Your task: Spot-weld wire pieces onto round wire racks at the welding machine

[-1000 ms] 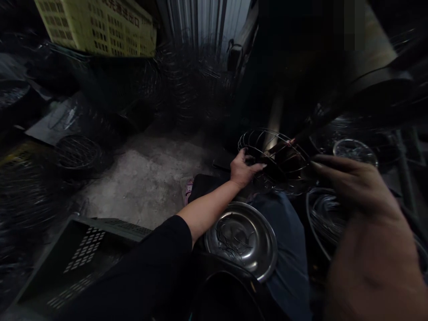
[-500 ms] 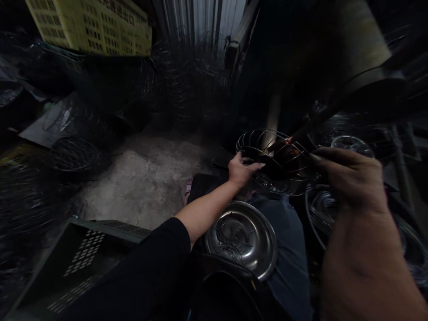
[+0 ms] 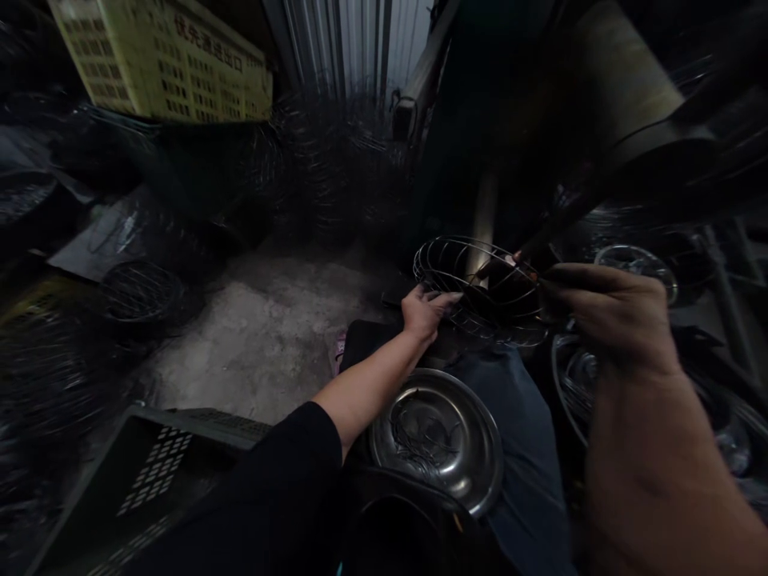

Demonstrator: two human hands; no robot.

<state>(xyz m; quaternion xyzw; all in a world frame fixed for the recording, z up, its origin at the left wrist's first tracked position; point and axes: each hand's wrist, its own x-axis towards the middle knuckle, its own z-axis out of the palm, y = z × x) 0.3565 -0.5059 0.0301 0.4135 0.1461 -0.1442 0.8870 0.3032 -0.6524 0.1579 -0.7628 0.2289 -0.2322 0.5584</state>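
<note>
Dim workshop, with a bare concrete floor (image 3: pixel 270 328) ringed by dark stacks of wire guards (image 3: pixel 336 160) at the far side and a yellow sign (image 3: pixel 162 60) at the far left. The person sits low, 2 bare hands out in front.

The left hand (image 3: pixel 425 312) grips the near-left rim of a round wire cage (image 3: pixel 480 280), thumb over the wire and fingers under. It seems held that way to hold the cage tilted and off the lap. The cage sits just beyond the knees, right of centre.

The right hand (image 3: pixel 612 316) is at the cage's near-right edge with its fingers curled. Blur and shadow hide whether it clamps wire or something else, so I cannot tell its grip. A dark rod (image 3: pixel 564 216) slants down from the far right and meets the cage's top wires between the 2 hands.

On the lap, close under the left forearm, rests a steel bowl (image 3: pixel 474 480) with loose wire scraps (image 3: pixel 420 436) in it, probably placed within easy reach. A perforated dark crate (image 3: pixel 156 472) lies near left, and shiny metal rings (image 3: pixel 570 376) lie below the right hand.
</note>
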